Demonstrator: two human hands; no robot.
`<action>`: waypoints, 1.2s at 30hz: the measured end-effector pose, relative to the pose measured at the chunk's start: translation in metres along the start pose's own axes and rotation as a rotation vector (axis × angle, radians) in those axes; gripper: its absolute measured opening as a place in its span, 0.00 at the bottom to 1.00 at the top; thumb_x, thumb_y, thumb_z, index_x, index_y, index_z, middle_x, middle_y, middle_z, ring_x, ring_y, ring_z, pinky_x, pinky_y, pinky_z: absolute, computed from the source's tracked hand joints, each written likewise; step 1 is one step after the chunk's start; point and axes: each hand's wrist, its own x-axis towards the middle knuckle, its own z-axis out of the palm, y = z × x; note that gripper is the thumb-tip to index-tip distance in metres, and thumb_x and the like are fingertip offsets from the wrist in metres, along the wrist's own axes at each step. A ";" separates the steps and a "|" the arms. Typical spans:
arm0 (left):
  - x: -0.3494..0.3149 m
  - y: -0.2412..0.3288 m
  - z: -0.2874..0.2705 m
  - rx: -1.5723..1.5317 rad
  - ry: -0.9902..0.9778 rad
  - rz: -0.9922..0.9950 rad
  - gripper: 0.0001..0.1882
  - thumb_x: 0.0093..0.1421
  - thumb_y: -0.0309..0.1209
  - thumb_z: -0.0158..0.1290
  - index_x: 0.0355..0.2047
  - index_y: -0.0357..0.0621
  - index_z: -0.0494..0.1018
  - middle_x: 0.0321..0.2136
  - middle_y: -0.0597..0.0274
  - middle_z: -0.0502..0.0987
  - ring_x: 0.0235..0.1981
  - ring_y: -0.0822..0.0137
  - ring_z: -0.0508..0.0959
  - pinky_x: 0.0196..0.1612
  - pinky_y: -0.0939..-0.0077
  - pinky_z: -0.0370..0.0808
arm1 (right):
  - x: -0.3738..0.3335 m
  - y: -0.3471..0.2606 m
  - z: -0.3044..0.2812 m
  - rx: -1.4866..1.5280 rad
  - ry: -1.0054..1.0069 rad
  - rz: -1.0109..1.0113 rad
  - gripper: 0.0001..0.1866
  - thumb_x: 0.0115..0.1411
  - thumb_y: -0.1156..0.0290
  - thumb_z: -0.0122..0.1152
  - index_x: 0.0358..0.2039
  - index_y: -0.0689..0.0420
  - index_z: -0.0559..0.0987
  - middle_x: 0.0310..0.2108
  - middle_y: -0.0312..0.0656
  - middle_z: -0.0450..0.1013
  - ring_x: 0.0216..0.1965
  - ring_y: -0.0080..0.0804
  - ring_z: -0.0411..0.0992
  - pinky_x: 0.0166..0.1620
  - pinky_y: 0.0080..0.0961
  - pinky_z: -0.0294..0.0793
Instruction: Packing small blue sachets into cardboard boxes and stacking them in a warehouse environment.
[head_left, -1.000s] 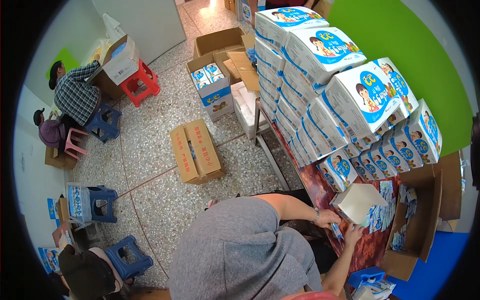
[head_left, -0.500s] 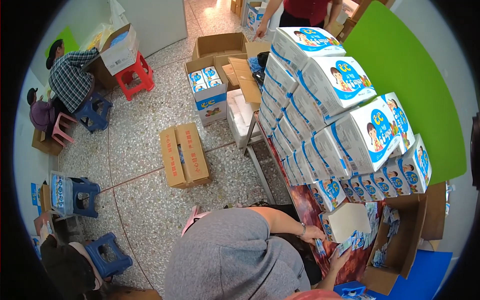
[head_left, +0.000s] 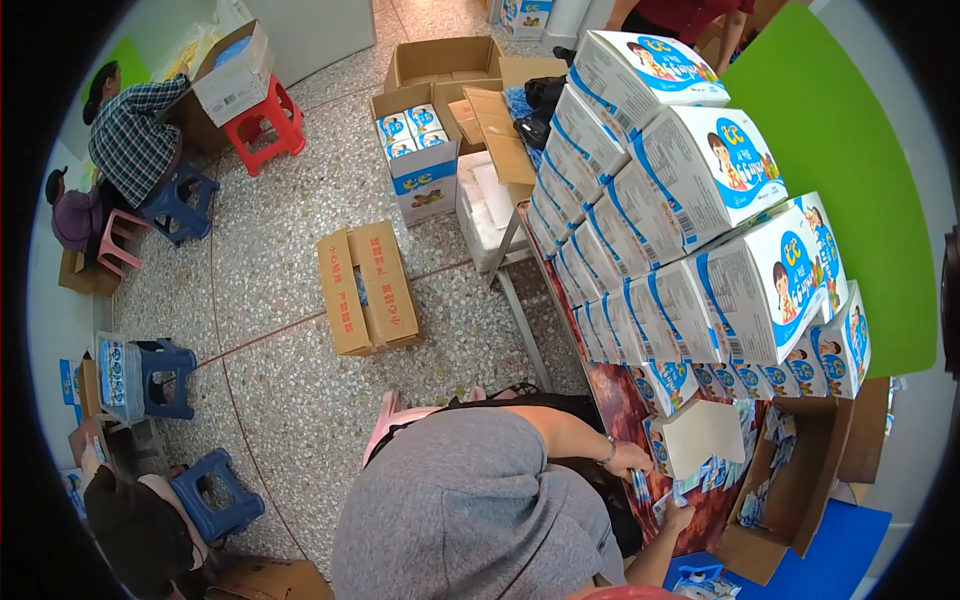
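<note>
My left hand (head_left: pixel 629 458), a bracelet at its wrist, is closed on a small bundle of blue-and-white sachets (head_left: pixel 641 487) above the dark red tabletop (head_left: pixel 621 405). Nearer, my right hand (head_left: pixel 676 516) pinches a pale sachet (head_left: pixel 680 494); its fingertips are partly hidden. Between and beyond the hands stands a small white printed box (head_left: pixel 708 440) with its pale flap raised. Loose sachets (head_left: pixel 716 472) lie along its near and right sides. Further right, a brown carton (head_left: pixel 822 470) holds more sachets (head_left: pixel 757 503).
Stacked white-and-blue boxes (head_left: pixel 690 290) tower over the table's far part. On the floor are a brown carton (head_left: pixel 370 290), an open carton of small boxes (head_left: pixel 428 185) and blue stools (head_left: pixel 218 497). Several people sit at left, including one in checks (head_left: pixel 135 125); another in red (head_left: pixel 690 18) stands behind the stack.
My right hand has drawn slightly back from the fanned sachets, which now lie beside the box. My left hand stays by the box. The person in red has shifted right, and the view has tilted slightly.
</note>
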 end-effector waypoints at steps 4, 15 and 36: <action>0.003 0.000 -0.007 -0.008 -0.071 -0.040 0.17 0.51 0.31 0.65 0.39 0.47 0.71 0.35 0.52 0.75 0.41 0.46 0.75 0.43 0.54 0.73 | 0.003 0.010 0.000 0.004 0.036 -0.042 0.35 0.42 0.57 0.75 0.46 0.66 0.75 0.43 0.58 0.77 0.46 0.56 0.76 0.51 0.43 0.73; 0.000 0.010 -0.009 0.135 -0.082 -0.058 0.19 0.55 0.34 0.61 0.44 0.46 0.69 0.38 0.55 0.74 0.43 0.48 0.74 0.45 0.55 0.72 | -0.015 0.017 -0.006 0.076 0.009 -0.173 0.30 0.58 0.63 0.60 0.60 0.49 0.63 0.42 0.63 0.76 0.43 0.65 0.75 0.47 0.51 0.73; 0.020 0.043 -0.036 0.159 -0.175 -0.156 0.21 0.53 0.25 0.60 0.49 0.45 0.72 0.45 0.52 0.77 0.48 0.47 0.76 0.51 0.58 0.74 | -0.026 -0.001 -0.022 0.661 0.030 0.158 0.28 0.55 0.63 0.68 0.53 0.60 0.72 0.45 0.49 0.78 0.44 0.39 0.78 0.49 0.36 0.75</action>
